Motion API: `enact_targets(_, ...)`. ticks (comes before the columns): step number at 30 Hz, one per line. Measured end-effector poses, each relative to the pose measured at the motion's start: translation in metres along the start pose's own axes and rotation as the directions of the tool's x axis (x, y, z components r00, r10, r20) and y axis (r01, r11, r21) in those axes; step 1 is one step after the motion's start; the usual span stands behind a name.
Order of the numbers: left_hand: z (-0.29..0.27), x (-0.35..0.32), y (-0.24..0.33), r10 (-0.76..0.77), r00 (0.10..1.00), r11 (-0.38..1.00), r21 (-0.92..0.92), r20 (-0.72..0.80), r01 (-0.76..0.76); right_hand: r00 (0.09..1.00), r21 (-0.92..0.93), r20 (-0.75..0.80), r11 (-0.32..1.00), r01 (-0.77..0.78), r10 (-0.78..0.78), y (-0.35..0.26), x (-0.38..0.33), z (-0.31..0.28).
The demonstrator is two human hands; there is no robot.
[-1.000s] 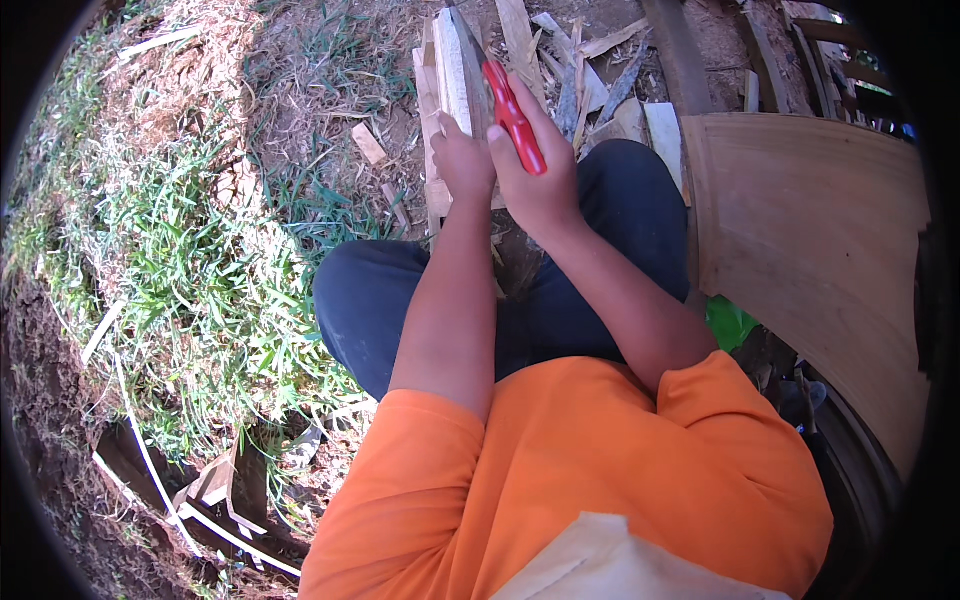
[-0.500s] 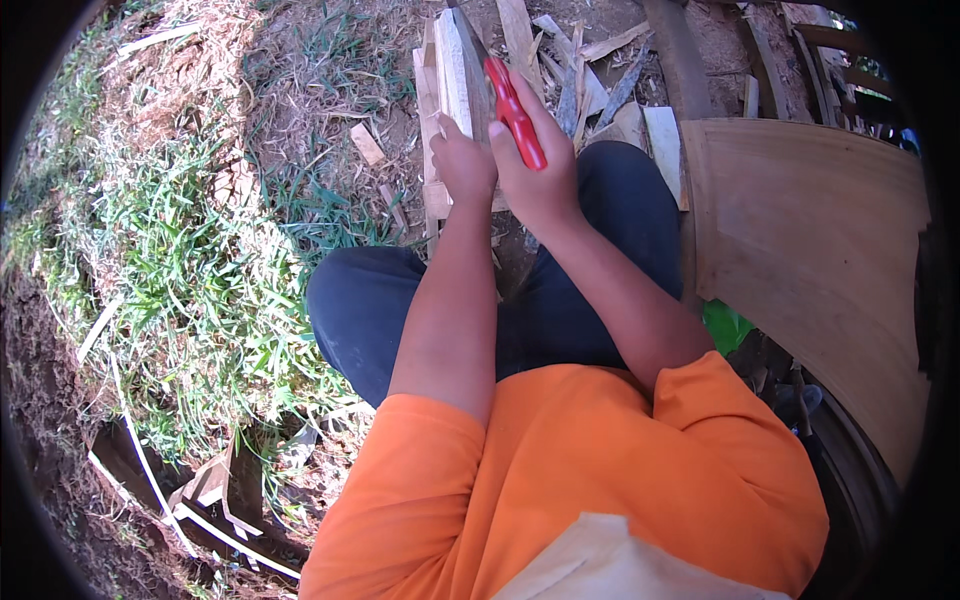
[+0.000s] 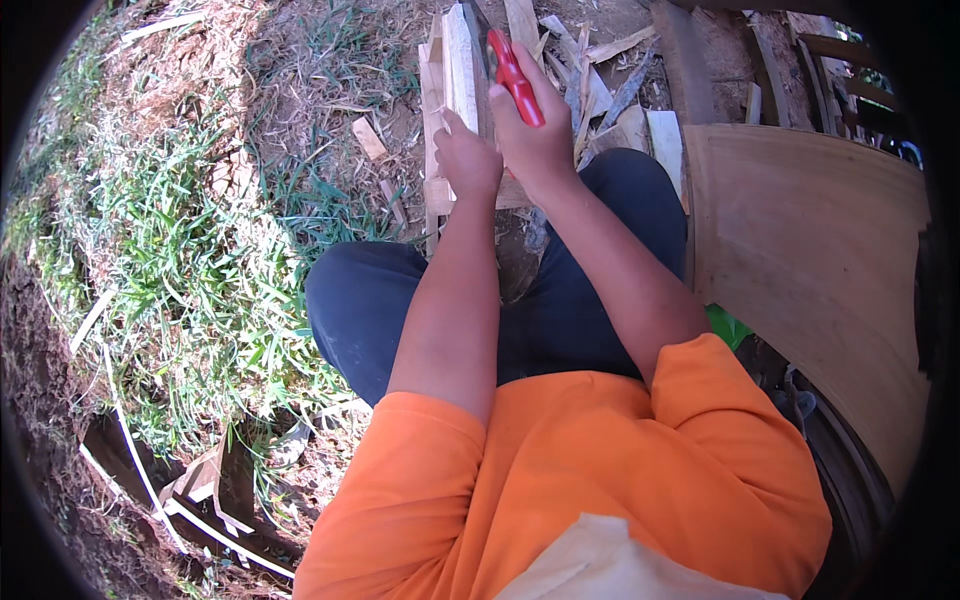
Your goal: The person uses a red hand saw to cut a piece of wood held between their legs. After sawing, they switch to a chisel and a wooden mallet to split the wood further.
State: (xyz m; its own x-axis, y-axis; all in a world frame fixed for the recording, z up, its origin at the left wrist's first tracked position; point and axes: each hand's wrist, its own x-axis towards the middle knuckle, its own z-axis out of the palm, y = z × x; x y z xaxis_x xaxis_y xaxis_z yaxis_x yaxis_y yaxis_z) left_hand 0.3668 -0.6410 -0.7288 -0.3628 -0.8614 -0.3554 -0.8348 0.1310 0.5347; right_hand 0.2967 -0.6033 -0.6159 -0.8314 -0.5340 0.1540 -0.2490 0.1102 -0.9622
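Observation:
My right hand [image 3: 535, 140] is wrapped round the red handle of a handsaw [image 3: 514, 82]. Its grey blade points away from me along the right side of a pale squared piece of wood [image 3: 460, 65]; the far end runs out at the top of the view. Close by on the left, my left hand [image 3: 467, 160] is closed on the near end of that wood, thumb lying forward along it. Beneath the wood is a low frame of light boards [image 3: 432, 110]. Exactly where the blade meets the wood cannot be made out.
Wood scraps and offcuts [image 3: 600, 90] litter the ground beyond my right knee. A broad curved-looking plywood sheet [image 3: 810, 220] stands at my right. Grass [image 3: 190, 240] spreads on the left, with thin pale strips [image 3: 130, 440] near a dug edge. My bent knees flank the frame.
My right hand has pushed the handsaw forward, away from me, along the wood. The left hand keeps its hold and has barely shifted.

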Motion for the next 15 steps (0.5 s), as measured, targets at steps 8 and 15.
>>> enact_targets(8, -0.011, -0.003, 0.014, 0.015, 0.998, 0.998, -0.055, 0.059, -0.011, 0.999, 0.001, -0.047, 1.0, 0.005, -0.005, 0.005, 0.025, 0.013)
enact_targets(15, -0.003, 0.002, 0.005, -0.018, 0.999, 0.999, -0.037, 0.03, 0.019, 1.0, -0.076, -0.008, 0.997, -0.018, 0.018, 0.002, 0.001, 0.01)
